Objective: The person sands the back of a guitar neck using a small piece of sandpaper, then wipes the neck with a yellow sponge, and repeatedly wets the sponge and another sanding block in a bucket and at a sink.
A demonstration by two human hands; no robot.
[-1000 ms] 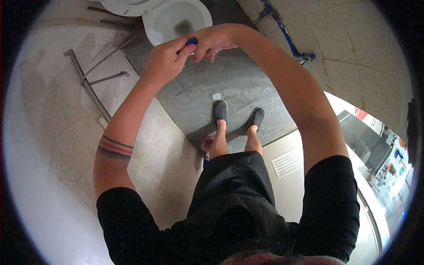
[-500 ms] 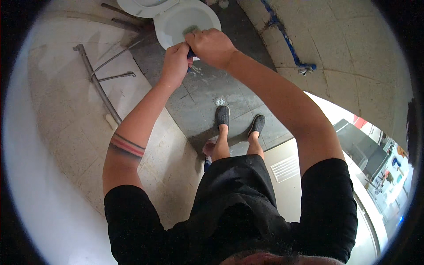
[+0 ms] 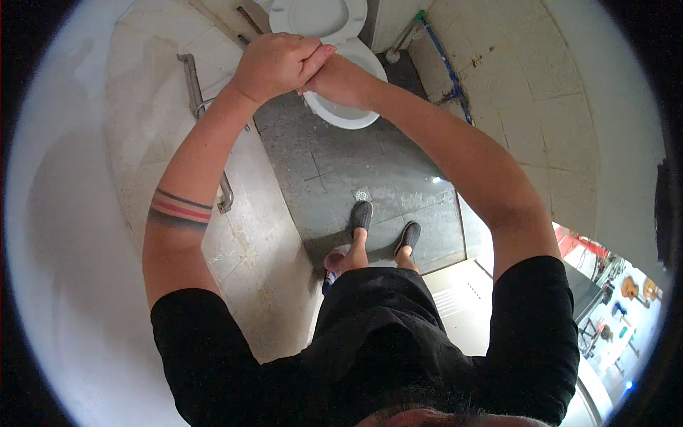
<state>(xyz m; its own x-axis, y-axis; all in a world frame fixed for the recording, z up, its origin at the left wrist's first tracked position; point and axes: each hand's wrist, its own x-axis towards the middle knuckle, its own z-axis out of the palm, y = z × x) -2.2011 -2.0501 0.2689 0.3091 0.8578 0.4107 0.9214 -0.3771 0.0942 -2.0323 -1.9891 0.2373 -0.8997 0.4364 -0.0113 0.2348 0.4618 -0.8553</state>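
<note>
My left hand [image 3: 277,65] is closed, its fingers wrapped over the front of my right hand [image 3: 338,82]. The right hand lies under it, fingers mostly hidden, and whatever the two grip between them cannot be made out. Both arms stretch forward, with the hands held above the near left rim of a white toilet bowl [image 3: 346,121]. The toilet's pale seat and lid [image 3: 356,28] stand raised behind it. My forearms and hands cover part of the bowl.
A grey metal bar [image 3: 191,78] runs along the left wall. A blue pipe [image 3: 455,78] follows the right wall, near a stick with a round whitish head [image 3: 393,55]. By my dark shoes [image 3: 361,215] are a floor drain [image 3: 363,193] and a pinkish container [image 3: 334,260].
My hands have closed together, left over right, and the left has shifted left and up in view. The dark blue thing seen between them is now hidden. The view has tilted, showing more of the toilet.
</note>
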